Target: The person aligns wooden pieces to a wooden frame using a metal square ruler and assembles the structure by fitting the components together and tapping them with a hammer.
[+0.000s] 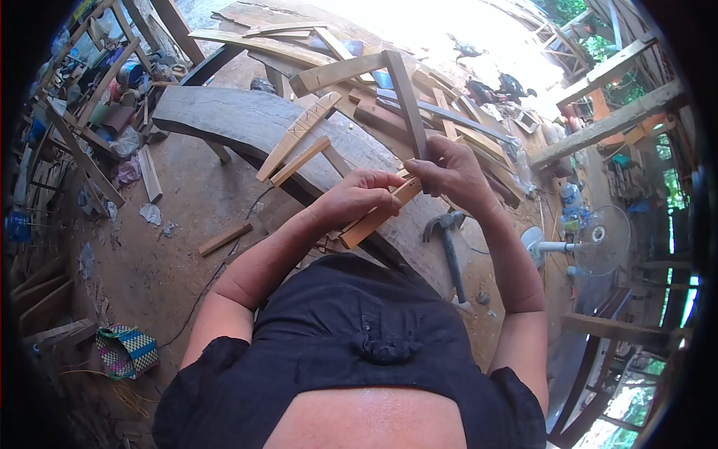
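Observation:
My right hand (450, 173) is closed round the near end of a dark wooden bar (407, 105). A lighter wooden bar (336, 72) meets its far end at a corner. Below my hands, a third, light brown wooden bar (370, 224) slants up toward my right hand. Whether it is joined to the dark bar there is hidden. My left hand (364, 196) is closed over this light brown bar, its fingertips bent near the upper end. Small dark marks show on the bar there. To the right lies a hammer (451, 251) with a dark handle, its head pointing away.
A thick wooden slab bench (224, 108) runs under the work, carrying a curved wooden piece (299, 135) with pencil marks. Timber (381, 112) is piled beyond. A fan (594, 236) stands at right, a woven basket (129, 352) at lower left. Dark birds (501, 88) are at the back.

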`<state>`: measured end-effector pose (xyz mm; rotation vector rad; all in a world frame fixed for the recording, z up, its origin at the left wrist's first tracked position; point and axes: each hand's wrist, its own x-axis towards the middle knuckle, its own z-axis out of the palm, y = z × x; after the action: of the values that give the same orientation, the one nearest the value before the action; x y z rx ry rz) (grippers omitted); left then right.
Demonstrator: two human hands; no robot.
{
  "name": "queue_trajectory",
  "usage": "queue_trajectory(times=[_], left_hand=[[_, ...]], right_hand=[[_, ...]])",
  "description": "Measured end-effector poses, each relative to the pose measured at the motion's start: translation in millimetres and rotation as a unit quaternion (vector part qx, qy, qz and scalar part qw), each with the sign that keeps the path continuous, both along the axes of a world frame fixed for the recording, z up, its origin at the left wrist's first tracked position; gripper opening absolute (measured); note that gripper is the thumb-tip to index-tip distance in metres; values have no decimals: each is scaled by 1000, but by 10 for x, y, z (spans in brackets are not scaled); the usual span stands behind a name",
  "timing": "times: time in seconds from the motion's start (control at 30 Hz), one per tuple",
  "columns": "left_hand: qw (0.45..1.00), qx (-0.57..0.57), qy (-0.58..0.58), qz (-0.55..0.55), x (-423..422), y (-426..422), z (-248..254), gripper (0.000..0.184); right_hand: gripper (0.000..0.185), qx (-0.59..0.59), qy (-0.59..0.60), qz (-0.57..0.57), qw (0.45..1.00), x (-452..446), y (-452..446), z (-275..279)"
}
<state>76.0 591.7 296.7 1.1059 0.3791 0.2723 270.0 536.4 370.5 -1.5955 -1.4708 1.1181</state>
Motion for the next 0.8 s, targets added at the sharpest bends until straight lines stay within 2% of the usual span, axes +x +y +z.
queue_trajectory(times=[0.17, 0.27, 0.3, 0.37, 0.43, 0.5, 0.53, 0.6, 0.73, 0.8], left_hand=[[996, 47, 47, -54, -33, 257, 91, 42], [969, 201, 85, -113, 8, 434, 169, 45], [968, 202, 88, -116, 15, 399, 326, 45], [860, 444, 233, -94, 43, 307, 685, 47], [835, 490, 231, -94, 77, 314, 618, 50], [784, 556, 273, -38, 120, 244, 633, 39], [782, 559, 273, -44, 154, 195, 677, 39], [692, 633, 344, -48, 222, 91, 769, 26], [684, 645, 341, -1, 301, 28, 643, 17], [709, 621, 329, 52, 315, 51, 594, 26]], right_hand=[[26, -6, -33, -14, 999, -72, 74, 132], [29, 6, -73, -26, 997, -101, 161, 131], [30, 14, -103, -33, 994, -91, 193, 109], [33, 24, -111, -36, 993, -73, 236, 83], [33, -13, -117, -49, 992, -93, 263, 145], [34, -9, -113, -54, 992, -69, 288, 132], [40, 6, -101, -55, 993, -37, 308, 86], [46, 22, -84, -62, 994, -4, 327, 60], [46, -6, -81, -59, 995, -2, 347, 89], [46, -1, -68, -50, 996, 19, 379, 45]])
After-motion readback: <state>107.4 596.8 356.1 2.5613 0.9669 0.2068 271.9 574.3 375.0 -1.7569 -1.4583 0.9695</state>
